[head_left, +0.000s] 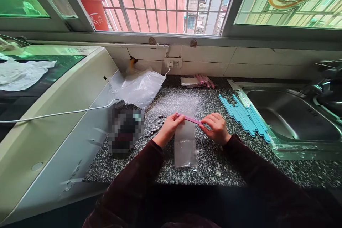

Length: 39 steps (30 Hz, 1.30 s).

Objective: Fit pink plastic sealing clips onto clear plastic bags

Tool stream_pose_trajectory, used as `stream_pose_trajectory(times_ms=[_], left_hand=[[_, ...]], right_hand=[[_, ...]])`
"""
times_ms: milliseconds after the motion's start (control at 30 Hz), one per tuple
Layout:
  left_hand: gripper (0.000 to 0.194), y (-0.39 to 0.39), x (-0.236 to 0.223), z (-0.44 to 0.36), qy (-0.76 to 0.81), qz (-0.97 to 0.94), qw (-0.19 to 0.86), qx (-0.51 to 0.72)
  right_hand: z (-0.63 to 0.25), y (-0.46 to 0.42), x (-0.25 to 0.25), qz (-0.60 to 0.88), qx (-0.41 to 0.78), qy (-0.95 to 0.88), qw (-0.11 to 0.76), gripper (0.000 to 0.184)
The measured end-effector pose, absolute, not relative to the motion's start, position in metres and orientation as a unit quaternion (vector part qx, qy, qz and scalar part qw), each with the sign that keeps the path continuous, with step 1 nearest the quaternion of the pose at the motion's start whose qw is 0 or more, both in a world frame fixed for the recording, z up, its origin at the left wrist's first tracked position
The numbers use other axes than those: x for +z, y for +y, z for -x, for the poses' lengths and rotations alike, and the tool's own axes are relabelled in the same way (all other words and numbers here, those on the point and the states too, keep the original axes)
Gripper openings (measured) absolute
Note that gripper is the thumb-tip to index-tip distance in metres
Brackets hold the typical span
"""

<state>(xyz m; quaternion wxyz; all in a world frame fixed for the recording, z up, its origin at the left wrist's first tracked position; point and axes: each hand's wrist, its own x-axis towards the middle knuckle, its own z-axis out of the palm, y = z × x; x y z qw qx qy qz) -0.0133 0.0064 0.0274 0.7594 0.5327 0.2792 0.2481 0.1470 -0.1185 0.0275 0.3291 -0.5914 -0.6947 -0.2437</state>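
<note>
A slim pink strip (190, 118) is held level over the counter, one end in each hand. My left hand (172, 126) pinches its left end between thumb and fingers. At the other end, my right hand (214, 127) grips the strip with its fingertips. Beneath it a clear, narrow plastic bag (185, 146) lies flat on the speckled counter; whether the strip touches the bag's top edge I cannot tell. To the right, several light blue strips (244, 115) are spread in a loose pile. Farther back lie pink strips (204, 81) beside clear plastic bags (189, 82).
A steel sink (280, 114) borders the counter (213, 167) on the right. A stove (80, 74) stands left, crossed by a white cable (66, 111). Nearby are a crumpled plastic bag (141, 85), a blurred dark object (125, 130) and a beaded string (157, 126).
</note>
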Motion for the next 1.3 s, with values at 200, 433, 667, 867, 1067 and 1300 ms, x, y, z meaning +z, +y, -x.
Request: stream_pose_trajectory(times_ms=[200, 433, 667, 867, 1067, 1300], left_hand=[[0.043, 0.0075, 0.0256, 0.0134, 0.264, -0.545, 0.753, 0.258], [0.041, 0.0073, 0.025, 0.0138, 0.255, -0.575, 0.737, 0.247], [0.039, 0.0068, 0.0261, 0.0146, 0.214, -0.512, 0.802, 0.223], [0.045, 0.0055, 0.0304, 0.0158, 0.193, -0.47, 0.847, 0.157], [0.043, 0.0091, 0.0287, 0.0165, 0.223, -0.468, 0.839, 0.164], [0.038, 0.014, 0.0237, 0.0184, 0.23, -0.481, 0.834, 0.139]], right_hand=[[-0.1463, -0.117, 0.0251, 0.612, -0.165, -0.689, 0.351, 0.018], [-0.1429, -0.1173, 0.0239, 0.628, -0.009, -0.67, 0.395, 0.018], [-0.1421, -0.1175, 0.0218, 0.643, -0.01, -0.645, 0.413, 0.015], [-0.1413, -0.119, 0.0247, 0.632, -0.058, -0.64, 0.433, 0.013], [-0.1407, -0.1195, 0.0282, 0.606, -0.091, -0.661, 0.433, 0.009], [-0.1412, -0.1199, 0.0286, 0.596, -0.125, -0.677, 0.413, 0.006]])
